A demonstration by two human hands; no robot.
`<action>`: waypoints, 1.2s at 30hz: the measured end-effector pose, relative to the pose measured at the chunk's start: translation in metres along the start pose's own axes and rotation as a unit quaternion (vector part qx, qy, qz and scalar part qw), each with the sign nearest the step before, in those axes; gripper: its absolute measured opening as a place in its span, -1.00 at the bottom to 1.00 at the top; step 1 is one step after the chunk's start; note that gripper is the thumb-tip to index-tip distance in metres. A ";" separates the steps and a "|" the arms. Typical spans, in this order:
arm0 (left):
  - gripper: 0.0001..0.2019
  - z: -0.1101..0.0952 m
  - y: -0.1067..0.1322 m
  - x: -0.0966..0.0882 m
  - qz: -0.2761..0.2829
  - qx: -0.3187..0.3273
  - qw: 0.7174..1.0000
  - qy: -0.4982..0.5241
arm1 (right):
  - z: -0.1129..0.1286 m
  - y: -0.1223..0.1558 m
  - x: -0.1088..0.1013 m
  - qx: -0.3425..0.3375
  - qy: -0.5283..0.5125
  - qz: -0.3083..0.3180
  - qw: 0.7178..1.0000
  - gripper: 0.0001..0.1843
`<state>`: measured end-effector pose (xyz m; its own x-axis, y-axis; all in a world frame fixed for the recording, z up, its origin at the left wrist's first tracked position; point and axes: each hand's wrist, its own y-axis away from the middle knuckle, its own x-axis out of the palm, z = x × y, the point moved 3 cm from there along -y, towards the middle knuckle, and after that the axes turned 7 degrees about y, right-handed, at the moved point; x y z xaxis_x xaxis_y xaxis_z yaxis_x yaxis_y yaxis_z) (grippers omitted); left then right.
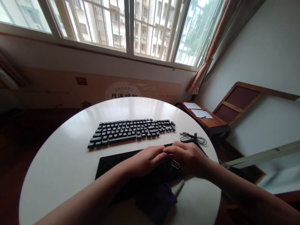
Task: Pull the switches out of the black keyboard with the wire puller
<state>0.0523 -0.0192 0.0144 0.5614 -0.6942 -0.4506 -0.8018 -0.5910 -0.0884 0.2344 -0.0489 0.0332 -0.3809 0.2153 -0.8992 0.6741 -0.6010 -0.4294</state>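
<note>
A black keyboard base (107,165) with its keycaps off lies on the round white table, partly hidden under my forearms. My left hand (148,159) is over its middle, fingers closed and pointing right. My right hand (191,156) is over its right part with bent fingers, and the fingertips of both hands meet. What they pinch, if anything, is hidden. Below my right fingers shows a small shiny metal wire piece (175,164); whether I hold it cannot be made out. Behind the base, loose black keycaps (126,129) are laid out in keyboard order.
A coiled black cable (193,138) lies at the right, by the base. Near me are a dark purple cloth (159,200) and a pale stick-like handle (180,189). Beyond the white table (58,156), a wooden side table (217,120) holds papers (202,113) and a pen.
</note>
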 end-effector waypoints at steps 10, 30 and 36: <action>-0.67 0.009 -0.001 -0.003 -0.083 -0.052 0.971 -0.218 | -0.055 -0.014 0.006 0.125 0.003 0.022 0.992 -0.80; -0.59 0.004 0.001 0.002 -0.031 -0.014 0.951 -0.308 | -0.107 -0.052 0.063 0.192 0.048 0.114 0.974 -0.87; -0.59 0.001 0.001 0.002 -0.024 -0.011 0.951 -0.310 | -0.101 -0.055 0.060 0.158 0.040 0.057 0.985 -0.90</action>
<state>0.0519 -0.0205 0.0122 0.3632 -0.2956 -0.8836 -0.7698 -0.6294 -0.1059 0.2381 0.0747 -0.0050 -0.2542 0.1844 -0.9494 0.4747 -0.8315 -0.2886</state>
